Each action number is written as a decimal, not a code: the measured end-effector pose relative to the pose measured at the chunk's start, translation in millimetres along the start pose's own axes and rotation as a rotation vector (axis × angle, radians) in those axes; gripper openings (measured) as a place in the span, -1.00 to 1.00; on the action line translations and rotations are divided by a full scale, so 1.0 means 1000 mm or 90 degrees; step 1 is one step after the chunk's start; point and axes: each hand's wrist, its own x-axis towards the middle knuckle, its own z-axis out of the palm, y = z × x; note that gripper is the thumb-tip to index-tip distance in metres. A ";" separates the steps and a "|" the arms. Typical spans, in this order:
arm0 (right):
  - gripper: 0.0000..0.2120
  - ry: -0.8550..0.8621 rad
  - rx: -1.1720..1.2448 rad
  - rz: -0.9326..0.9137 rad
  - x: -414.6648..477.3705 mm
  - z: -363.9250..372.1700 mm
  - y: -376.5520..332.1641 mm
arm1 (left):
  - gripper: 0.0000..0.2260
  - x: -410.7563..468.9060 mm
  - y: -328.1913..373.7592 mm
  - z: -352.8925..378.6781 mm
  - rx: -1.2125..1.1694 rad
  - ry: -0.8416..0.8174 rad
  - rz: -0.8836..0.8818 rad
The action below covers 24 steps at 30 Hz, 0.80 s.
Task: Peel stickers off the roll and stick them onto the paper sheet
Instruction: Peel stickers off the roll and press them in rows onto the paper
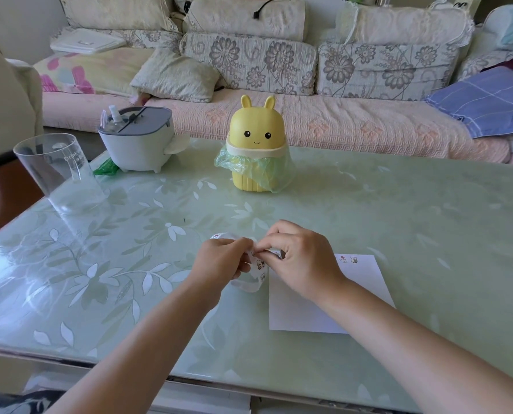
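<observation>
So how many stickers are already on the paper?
2: one sticker beside another at the paper's far edge, right of the right hand, which may hide others.

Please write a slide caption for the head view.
Left hand holds the sticker roll while right hand pinches its strip beside the paper sheet.

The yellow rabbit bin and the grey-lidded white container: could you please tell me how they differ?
The yellow rabbit bin is tall and narrow; the grey-lidded white container is squat and wide. The bin has ears and a face; the container has neither. A green liner hangs from the bin; white tissue pokes from the container. Both stand upright on the table.
</observation>
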 end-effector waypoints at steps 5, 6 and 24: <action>-0.90 -0.023 0.172 0.182 0.000 -0.005 0.003 | -0.73 0.011 -0.003 0.003 0.264 0.087 0.115; -0.90 -0.028 0.204 0.227 0.000 -0.008 0.006 | -0.72 0.013 -0.003 0.006 0.320 0.109 0.144; -0.94 0.006 0.241 0.554 -0.031 -0.093 0.092 | -0.80 0.011 -0.016 0.085 0.551 -0.094 0.585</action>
